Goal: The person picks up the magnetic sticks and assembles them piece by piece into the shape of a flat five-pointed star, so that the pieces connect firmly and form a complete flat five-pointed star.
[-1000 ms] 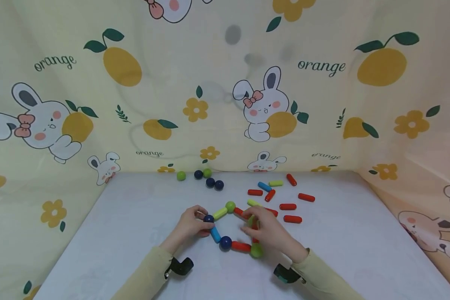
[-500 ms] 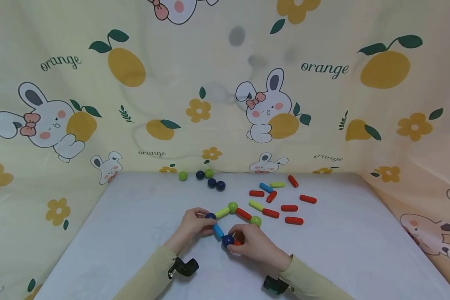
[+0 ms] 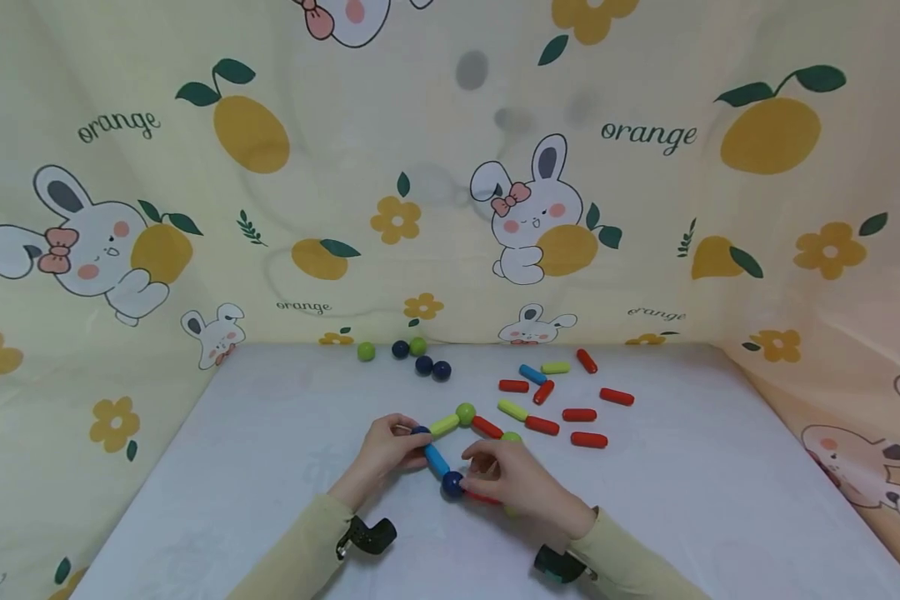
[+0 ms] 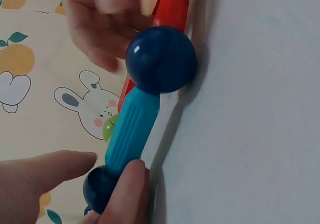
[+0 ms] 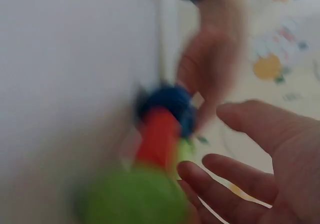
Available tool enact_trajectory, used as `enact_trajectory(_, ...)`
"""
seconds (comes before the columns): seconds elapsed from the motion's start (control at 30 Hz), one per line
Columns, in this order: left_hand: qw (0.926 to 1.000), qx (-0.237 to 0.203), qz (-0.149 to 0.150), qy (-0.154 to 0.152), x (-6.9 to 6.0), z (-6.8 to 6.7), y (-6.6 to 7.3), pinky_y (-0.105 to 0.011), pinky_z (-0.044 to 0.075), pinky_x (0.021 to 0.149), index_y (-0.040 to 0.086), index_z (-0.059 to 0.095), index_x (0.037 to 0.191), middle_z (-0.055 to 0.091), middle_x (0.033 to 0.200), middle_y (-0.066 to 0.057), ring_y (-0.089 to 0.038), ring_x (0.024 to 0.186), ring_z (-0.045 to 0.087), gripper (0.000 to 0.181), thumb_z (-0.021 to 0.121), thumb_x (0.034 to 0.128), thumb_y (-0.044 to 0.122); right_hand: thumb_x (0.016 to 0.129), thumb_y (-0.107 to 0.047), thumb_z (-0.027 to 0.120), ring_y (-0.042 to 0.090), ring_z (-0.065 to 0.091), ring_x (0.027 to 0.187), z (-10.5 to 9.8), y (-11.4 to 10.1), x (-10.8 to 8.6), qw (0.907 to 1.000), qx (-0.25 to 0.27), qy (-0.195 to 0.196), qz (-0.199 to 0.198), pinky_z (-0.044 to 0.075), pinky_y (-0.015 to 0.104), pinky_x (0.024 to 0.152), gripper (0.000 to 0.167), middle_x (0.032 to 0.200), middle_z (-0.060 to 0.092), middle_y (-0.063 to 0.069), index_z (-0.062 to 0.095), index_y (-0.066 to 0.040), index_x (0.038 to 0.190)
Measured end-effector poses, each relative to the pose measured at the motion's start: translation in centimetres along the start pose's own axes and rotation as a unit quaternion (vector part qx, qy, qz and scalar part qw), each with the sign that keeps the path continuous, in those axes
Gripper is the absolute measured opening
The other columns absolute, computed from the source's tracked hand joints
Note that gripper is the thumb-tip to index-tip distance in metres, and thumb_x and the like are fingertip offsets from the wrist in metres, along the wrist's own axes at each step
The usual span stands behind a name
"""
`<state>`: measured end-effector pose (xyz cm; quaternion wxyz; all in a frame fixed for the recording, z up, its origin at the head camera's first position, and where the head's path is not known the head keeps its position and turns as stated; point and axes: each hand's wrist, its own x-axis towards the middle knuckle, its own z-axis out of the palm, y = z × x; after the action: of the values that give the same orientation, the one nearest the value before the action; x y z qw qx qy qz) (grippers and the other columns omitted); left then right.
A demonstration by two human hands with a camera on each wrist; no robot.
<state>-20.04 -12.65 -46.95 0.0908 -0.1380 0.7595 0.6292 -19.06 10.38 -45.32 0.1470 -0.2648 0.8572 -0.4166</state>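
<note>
A ring of balls and sticks lies on the white table. My left hand (image 3: 381,454) pinches its left dark blue ball (image 4: 97,188) between thumb and finger. From there a blue stick (image 4: 131,129) runs to the lower dark blue ball (image 3: 452,485). A yellow-green stick (image 3: 444,426) leads up to a green ball (image 3: 466,413), then a red stick (image 3: 487,427) and another green ball (image 3: 512,437). My right hand (image 3: 523,479) hovers over the lower red stick (image 5: 159,139), fingers loosely bent and gripping nothing. It mostly hides the lower right green ball (image 5: 135,199) in the head view.
Loose red sticks (image 3: 588,440), yellow-green sticks (image 3: 555,367) and a blue stick (image 3: 532,374) lie behind and to the right. Green balls (image 3: 366,352) and dark blue balls (image 3: 423,365) sit near the back edge, before a printed curtain (image 3: 330,125).
My right hand moved from the right green ball down to the lower dark blue ball, gripped it, then let go and drew slightly right. My left hand keeps its hold.
</note>
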Motion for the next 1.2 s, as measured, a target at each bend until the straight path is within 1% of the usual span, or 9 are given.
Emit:
enact_trajectory(0.07,0.9997,0.017,0.011,0.013,0.0,0.1,-0.1,-0.029,0.057,0.064,-0.001,0.058,0.112,0.058,0.098,-0.016,-0.017,0.07,0.066,0.036,0.075,0.0832,0.014,0.086,-0.025,0.073,0.016,0.057,0.085,-1.3,0.2,-0.1,0.9983,-0.022,0.053,0.012,0.052,0.028,0.072,0.035,0.094,0.063,-0.003,0.065,-0.009,0.116)
enact_trajectory(0.13,0.9985,0.039,0.027,0.029,0.0,0.2,-0.2,-0.028,0.057,0.061,0.0,0.058,0.109,0.058,0.096,-0.015,-0.016,0.067,0.065,0.037,0.076,0.0817,0.016,0.083,-0.019,0.076,0.018,0.056,0.085,-2.4,0.4,-0.1,0.9922,-0.043,0.11,0.038,0.052,0.03,0.071,0.035,0.098,0.063,0.002,0.065,-0.008,0.115)
enact_trajectory(0.2,0.9954,0.071,0.049,0.042,-0.1,0.4,-0.2,-0.027,0.056,0.058,0.001,0.057,0.106,0.057,0.094,-0.014,-0.016,0.065,0.063,0.038,0.079,0.0794,0.017,0.081,-0.018,0.077,0.019,0.055,0.083,-3.2,1.0,0.0,0.9863,-0.061,0.135,0.073,0.051,0.03,0.068,0.037,0.095,0.062,0.004,0.065,-0.007,0.114)
enact_trajectory(0.27,0.9908,0.104,0.073,0.047,-0.2,0.7,-0.2,-0.027,0.056,0.056,0.001,0.056,0.102,0.056,0.092,-0.013,-0.016,0.064,0.062,0.038,0.081,0.0772,0.017,0.081,-0.019,0.077,0.018,0.054,0.079,-3.6,1.6,0.2,0.9845,-0.067,0.128,0.1,0.051,0.029,0.066,0.038,0.092,0.061,0.004,0.065,-0.007,0.115)
enact_trajectory(0.4,0.9835,0.142,0.103,0.043,-0.2,1.2,0.0,-0.025,0.055,0.054,0.003,0.055,0.097,0.055,0.092,-0.012,-0.016,0.064,0.06,0.035,0.081,0.0753,0.012,0.084,-0.018,0.074,0.017,0.056,0.07,-3.3,2.8,0.7,0.988,-0.032,0.085,0.125,0.052,0.028,0.062,0.032,0.086,0.06,0.002,0.066,-0.007,0.113)
enact_trajectory(0.53,0.9826,0.148,0.109,0.028,-0.3,1.2,-0.1,-0.026,0.055,0.053,0.002,0.055,0.097,0.054,0.094,-0.013,-0.017,0.066,0.06,0.034,0.081,0.0743,0.008,0.084,-0.014,0.074,0.017,0.056,0.068,-3.1,3.2,1.3,0.987,-0.013,0.094,0.13,0.052,0.028,0.06,0.028,0.084,0.06,0.002,0.067,-0.006,0.11)
enact_trajectory(0.87,0.9826,0.162,0.091,-0.001,-1.2,0.8,-0.1,-0.025,0.055,0.055,0.005,0.057,0.098,0.054,0.099,-0.012,-0.018,0.07,0.06,0.037,0.083,0.073,0.01,0.084,-0.013,0.074,0.017,0.054,0.071,-3.2,3.1,2.3,0.9838,-0.013,0.118,0.134,0.05,0.027,0.061,0.029,0.085,0.059,0.003,0.067,-0.004,0.111)
enact_trajectory(0.97,0.9844,0.149,0.093,-0.009,-1.3,0.6,-0.2,-0.026,0.056,0.056,0.005,0.057,0.1,0.054,0.102,-0.013,-0.018,0.068,0.061,0.037,0.083,0.0741,0.011,0.085,-0.013,0.073,0.017,0.055,0.07,-3.3,3.1,2.4,0.9847,-0.004,0.115,0.131,0.05,0.026,0.061,0.029,0.085,0.059,0.003,0.066,-0.003,0.111)
enact_trajectory(1.2,0.9905,0.104,0.078,-0.046,-1.0,-0.7,-0.7,-0.031,0.057,0.059,0.003,0.061,0.11,0.059,0.101,-0.014,-0.018,0.066,0.064,0.025,0.068,0.0893,0.015,0.087,-0.012,0.07,0.018,0.062,0.068,-3.4,3.1,2.1,0.9849,0.056,0.089,0.138,0.055,0.028,0.063,0.032,0.091,0.062,0.005,0.064,-0.001,0.116)
